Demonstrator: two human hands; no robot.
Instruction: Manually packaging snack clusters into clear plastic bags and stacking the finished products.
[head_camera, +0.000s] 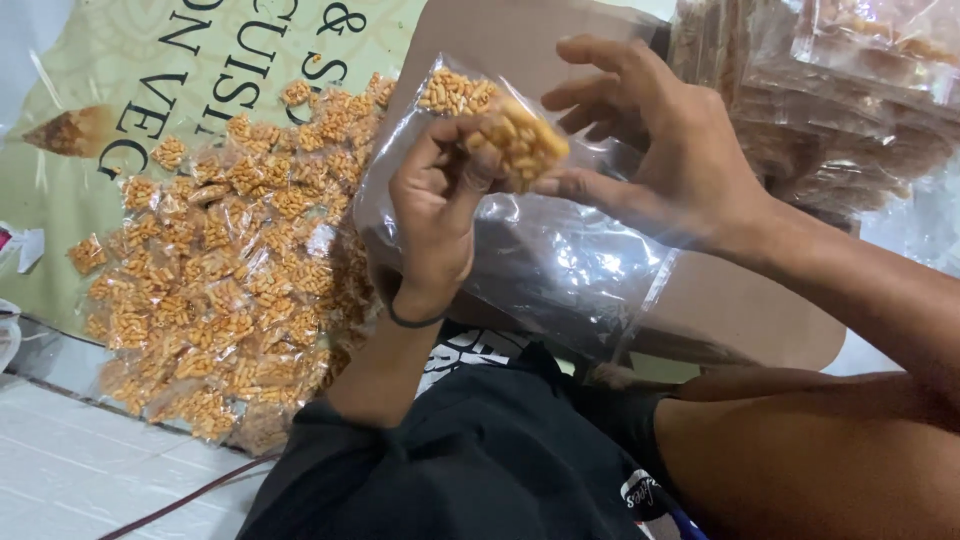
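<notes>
We see the left hand (435, 205) pinching a small packet of orange snacks (520, 140) at twelve o'clock, inside a large clear bag (560, 260). The right hand (655, 140), at one o'clock, grips the bag's edge, fingers spread. A pile of filled packets (230, 260) lies at nine o'clock on a green banner (150, 70).

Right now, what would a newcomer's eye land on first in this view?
At centre, the left hand and right hand together pinch a small packet of orange snack pieces at the mouth of a large clear plastic bag. To the left, a heap of similar small packets lies on a green printed banner.
</notes>
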